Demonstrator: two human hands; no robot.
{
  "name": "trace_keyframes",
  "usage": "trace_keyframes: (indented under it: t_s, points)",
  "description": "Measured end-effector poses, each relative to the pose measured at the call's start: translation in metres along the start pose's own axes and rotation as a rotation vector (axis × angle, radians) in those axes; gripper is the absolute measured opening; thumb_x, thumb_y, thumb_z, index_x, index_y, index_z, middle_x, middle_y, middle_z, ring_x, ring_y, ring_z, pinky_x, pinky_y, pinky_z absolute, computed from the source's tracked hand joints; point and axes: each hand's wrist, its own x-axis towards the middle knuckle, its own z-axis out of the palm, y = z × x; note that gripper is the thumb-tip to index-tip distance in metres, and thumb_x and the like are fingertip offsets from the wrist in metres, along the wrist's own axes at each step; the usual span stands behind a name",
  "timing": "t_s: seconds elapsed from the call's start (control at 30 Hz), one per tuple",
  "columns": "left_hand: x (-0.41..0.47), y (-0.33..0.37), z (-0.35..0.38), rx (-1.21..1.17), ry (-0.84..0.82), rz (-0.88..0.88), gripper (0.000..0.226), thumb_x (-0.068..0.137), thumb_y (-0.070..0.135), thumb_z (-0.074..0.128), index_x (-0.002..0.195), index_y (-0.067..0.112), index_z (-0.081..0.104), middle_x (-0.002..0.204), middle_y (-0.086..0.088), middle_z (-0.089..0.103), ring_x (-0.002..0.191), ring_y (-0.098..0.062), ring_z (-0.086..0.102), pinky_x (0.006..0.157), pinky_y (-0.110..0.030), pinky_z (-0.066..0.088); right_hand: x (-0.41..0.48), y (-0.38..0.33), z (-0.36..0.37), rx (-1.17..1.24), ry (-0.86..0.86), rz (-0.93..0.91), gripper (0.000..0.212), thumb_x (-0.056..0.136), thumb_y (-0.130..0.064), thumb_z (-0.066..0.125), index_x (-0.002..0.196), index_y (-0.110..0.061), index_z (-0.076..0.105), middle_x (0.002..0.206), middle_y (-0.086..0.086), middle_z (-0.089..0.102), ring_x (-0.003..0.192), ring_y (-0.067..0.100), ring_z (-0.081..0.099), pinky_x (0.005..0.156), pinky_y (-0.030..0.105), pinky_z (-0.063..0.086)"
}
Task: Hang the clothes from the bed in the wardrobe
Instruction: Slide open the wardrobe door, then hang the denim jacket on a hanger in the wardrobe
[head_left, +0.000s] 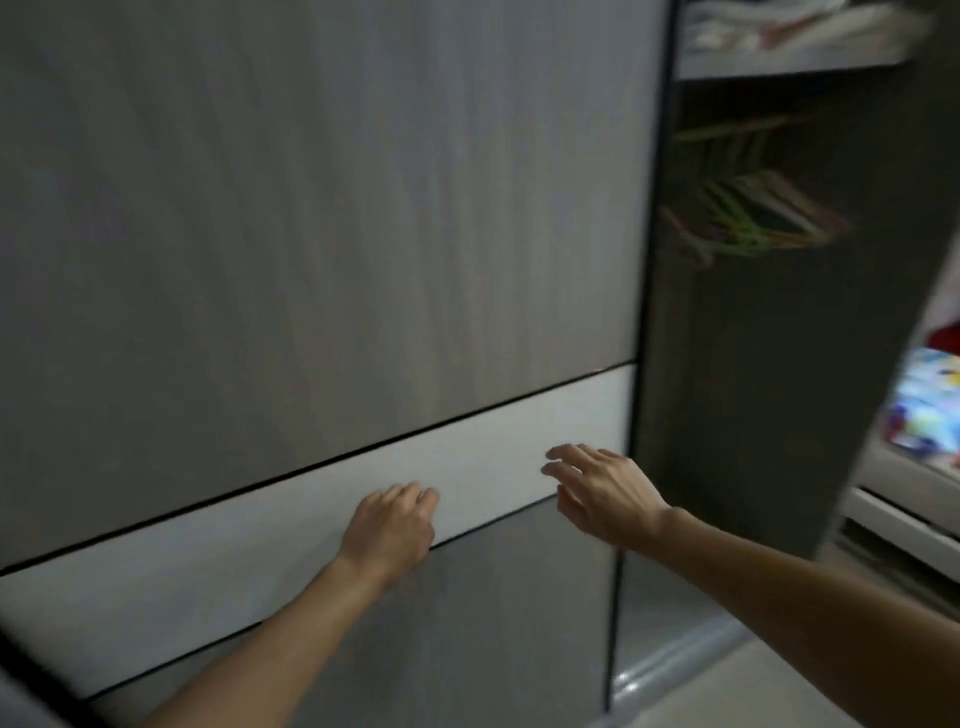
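One left hand (388, 527), one right hand (602, 493), one wardrobe door (311, 208).

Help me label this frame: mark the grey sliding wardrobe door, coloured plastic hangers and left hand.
grey sliding wardrobe door (311, 208), head view, upper grey panel.
coloured plastic hangers (748, 218), head view, middle of the bunch.
left hand (389, 527), head view, back of the hand.

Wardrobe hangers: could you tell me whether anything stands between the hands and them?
Nothing visible: the sliding door ends left of the hangers; left hand and right hand are by the door.
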Motion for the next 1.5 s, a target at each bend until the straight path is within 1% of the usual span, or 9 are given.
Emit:
trace_keyframes:
  t_s: [0.23, 0.33, 0.47, 0.67, 0.8, 0.9, 1.2, 1.43, 1.5]
  points:
    - [0.145, 0.219, 0.014, -0.236, -0.018, 0.176, 0.008, 0.065, 0.022, 0.052, 0.07, 0.02, 0.058, 0.062, 0.003, 0.057, 0.053, -0.02, 0.06, 0.039, -0.028, 0.043, -0.165, 0.171, -0.086, -0.213, -0.087, 0.32, 0.024, 0.082, -0.028, 0.045, 0.089, -0.017, 0.065, 0.081, 0.001, 0.062, 0.07, 0.024, 0.065, 0.05, 0.031, 0.051]
    - [0.194, 0.307, 0.011, -0.292, 0.001, 0.266, 0.007, 0.064, 0.026, 0.055, 0.067, 0.02, 0.057, 0.061, 0.004, 0.056, 0.051, -0.017, 0.059, 0.037, -0.024, 0.041, -0.228, 0.229, -0.125, -0.249, -0.1, 0.41, 0.012, 0.081, -0.032, 0.047, 0.088, -0.023, 0.051, 0.074, 0.001, 0.06, 0.062, 0.023, 0.063, 0.044, 0.026, 0.043]
    - [0.254, 0.4, 0.012, -0.343, -0.05, 0.366, 0.025, 0.05, 0.025, 0.077, 0.068, 0.022, 0.06, 0.062, 0.006, 0.057, 0.05, -0.013, 0.059, 0.037, -0.022, 0.042, -0.297, 0.296, -0.162, -0.367, -0.16, 0.587, 0.032, 0.082, -0.037, 0.037, 0.09, -0.02, 0.063, 0.081, 0.0, 0.064, 0.069, 0.023, 0.067, 0.044, 0.028, 0.044]
    - [0.348, 0.511, 0.028, -0.43, -0.114, 0.495, 0.017, 0.063, 0.023, 0.073, 0.077, 0.02, 0.064, 0.07, 0.003, 0.061, 0.058, -0.018, 0.063, 0.041, -0.028, 0.047, -0.376, 0.389, -0.183, -0.37, -0.241, 0.79, 0.03, 0.083, -0.03, 0.06, 0.112, -0.019, 0.063, 0.101, 0.003, 0.067, 0.089, 0.026, 0.067, 0.055, 0.034, 0.05]
    - [0.422, 0.571, 0.044, -0.475, -0.133, 0.553, 0.021, 0.089, 0.026, 0.051, 0.107, 0.018, 0.06, 0.101, -0.002, 0.061, 0.093, -0.022, 0.062, 0.072, -0.036, 0.051, -0.4, 0.462, -0.178, -0.432, -0.245, 0.845, 0.029, 0.073, -0.029, 0.06, 0.101, -0.022, 0.065, 0.091, -0.001, 0.067, 0.077, 0.022, 0.069, 0.045, 0.032, 0.049]
    - [0.485, 0.603, 0.058, -0.502, -0.114, 0.573, 0.027, 0.093, 0.03, 0.045, 0.116, 0.02, 0.055, 0.11, 0.0, 0.059, 0.101, -0.02, 0.059, 0.081, -0.036, 0.05, -0.397, 0.519, -0.179, -0.452, -0.226, 0.873, 0.03, 0.068, -0.026, 0.067, 0.097, -0.019, 0.067, 0.086, 0.001, 0.068, 0.068, 0.024, 0.068, 0.04, 0.031, 0.047]
    - [0.655, 0.714, 0.069, -0.572, -0.083, 0.678, 0.02, 0.089, 0.029, 0.048, 0.104, 0.02, 0.056, 0.106, 0.0, 0.063, 0.097, -0.023, 0.062, 0.077, -0.035, 0.052, -0.423, 0.656, -0.21, -0.51, -0.214, 1.021, 0.039, 0.08, -0.036, 0.037, 0.102, -0.02, 0.064, 0.092, -0.001, 0.065, 0.081, 0.021, 0.067, 0.053, 0.035, 0.052]
    - [0.73, 0.852, 0.088, -0.599, -0.091, 0.824, 0.018, 0.09, 0.031, 0.047, 0.101, 0.02, 0.056, 0.102, 0.0, 0.063, 0.092, -0.021, 0.063, 0.07, -0.032, 0.046, -0.505, 0.757, -0.23, -0.549, -0.256, 1.159, 0.027, 0.08, -0.031, 0.047, 0.098, -0.022, 0.065, 0.085, -0.003, 0.065, 0.073, 0.019, 0.067, 0.049, 0.031, 0.049]
    - [0.754, 0.894, 0.091, -0.602, -0.097, 0.859, 0.017, 0.09, 0.031, 0.047, 0.1, 0.02, 0.056, 0.1, 0.0, 0.062, 0.092, -0.02, 0.062, 0.067, -0.031, 0.043, -0.527, 0.793, -0.242, -0.528, -0.27, 1.195, 0.028, 0.088, -0.031, 0.046, 0.108, -0.021, 0.063, 0.096, -0.002, 0.064, 0.085, 0.021, 0.066, 0.059, 0.032, 0.048]
